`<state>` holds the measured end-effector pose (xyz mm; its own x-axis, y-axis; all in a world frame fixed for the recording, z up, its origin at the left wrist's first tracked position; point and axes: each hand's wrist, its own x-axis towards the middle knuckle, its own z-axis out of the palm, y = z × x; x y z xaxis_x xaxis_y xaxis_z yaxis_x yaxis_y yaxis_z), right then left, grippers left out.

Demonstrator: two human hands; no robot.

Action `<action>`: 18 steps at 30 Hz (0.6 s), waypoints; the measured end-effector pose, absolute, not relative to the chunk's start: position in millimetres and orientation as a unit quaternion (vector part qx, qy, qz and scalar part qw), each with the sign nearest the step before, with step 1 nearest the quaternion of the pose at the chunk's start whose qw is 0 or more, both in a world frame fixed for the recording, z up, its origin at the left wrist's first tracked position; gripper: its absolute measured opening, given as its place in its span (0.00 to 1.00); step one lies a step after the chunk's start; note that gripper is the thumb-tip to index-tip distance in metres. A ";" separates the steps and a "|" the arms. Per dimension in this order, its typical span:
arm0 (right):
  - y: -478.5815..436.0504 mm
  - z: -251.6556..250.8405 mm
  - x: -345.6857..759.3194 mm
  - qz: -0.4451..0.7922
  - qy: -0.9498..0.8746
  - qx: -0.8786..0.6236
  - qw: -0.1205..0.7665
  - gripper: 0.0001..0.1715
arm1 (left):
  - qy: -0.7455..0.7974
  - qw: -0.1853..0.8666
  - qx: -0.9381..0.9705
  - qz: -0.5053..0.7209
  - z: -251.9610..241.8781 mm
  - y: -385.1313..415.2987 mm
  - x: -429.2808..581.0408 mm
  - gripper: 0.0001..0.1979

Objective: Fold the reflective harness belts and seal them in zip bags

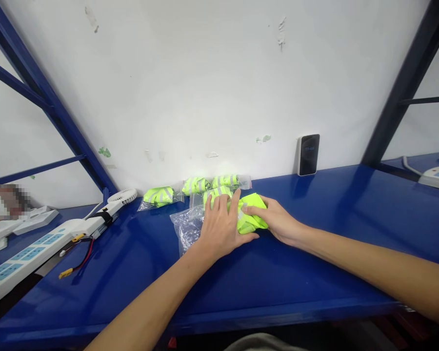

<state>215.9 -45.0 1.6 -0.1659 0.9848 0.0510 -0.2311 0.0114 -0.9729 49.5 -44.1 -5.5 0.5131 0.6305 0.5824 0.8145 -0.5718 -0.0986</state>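
A neon yellow reflective vest [251, 214], folded into a compact bundle, sits between my two hands above the blue table. My right hand [278, 219] grips its right side, thumb on top. My left hand [221, 225] is at the vest's left side with its fingers stretched out and spread; the palm side is hidden. Under and left of that hand lies a clear plastic bag [188, 228], crinkled and flat. Just beyond the left fingertips is a bagged yellow vest [219, 191], partly covered by the hand.
More bagged vests [159, 196] lie along the wall. A white power strip [32, 253], a small fan [122, 196] and a cable with yellow connectors [81, 263] are on the left. A phone-like device [309, 155] leans on the wall. Blue posts [58, 107] frame the table [332, 282].
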 end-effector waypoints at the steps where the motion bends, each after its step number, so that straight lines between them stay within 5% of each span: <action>1: -45.4 3.3 215.9 0.593 -0.483 -0.384 0.518 0.17 | -0.422 0.187 -0.850 -0.254 -4.4 -44.6 49.4 0.55; 18: -45.7 2.3 213.4 0.625 -0.471 -0.352 0.514 0.14 | -0.409 0.248 -0.841 -0.254 -0.8 -52.0 61.3 0.46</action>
